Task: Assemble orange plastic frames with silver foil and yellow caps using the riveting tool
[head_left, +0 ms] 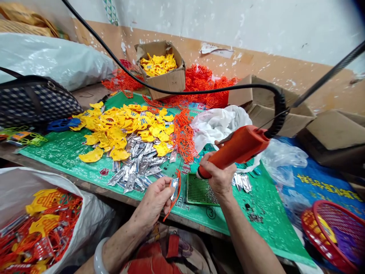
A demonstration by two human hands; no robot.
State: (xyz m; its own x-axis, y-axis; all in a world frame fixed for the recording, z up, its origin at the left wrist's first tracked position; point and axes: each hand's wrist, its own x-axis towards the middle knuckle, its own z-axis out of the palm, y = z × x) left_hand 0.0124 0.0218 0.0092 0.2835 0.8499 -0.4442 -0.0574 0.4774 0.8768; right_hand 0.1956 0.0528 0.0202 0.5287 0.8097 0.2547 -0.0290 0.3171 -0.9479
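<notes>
My left hand (156, 194), a white bangle at its wrist, pinches a small silver piece (174, 187) together with a thin orange plastic frame (177, 196). Wrapped around an orange electric screwdriver (235, 148) is my right hand (219, 177); a black cable leaves the tool's top end. The screwdriver's dark nose points down and left, apart from the pieces in my left hand. Below it lies a green mesh tray (196, 190) with many tiny dark screws, partly hidden by my right hand. Silver pieces (134, 167) lie heaped beyond my left hand.
Yellow plastic parts (114, 121) and orange frames (185, 137) are piled on the green sheet (65, 152). A cardboard box (165, 82) of yellow parts stands behind. A white sack (94, 217) with mixed parts is at left, a red basket (339, 213) at right. The cable (171, 91) crosses overhead.
</notes>
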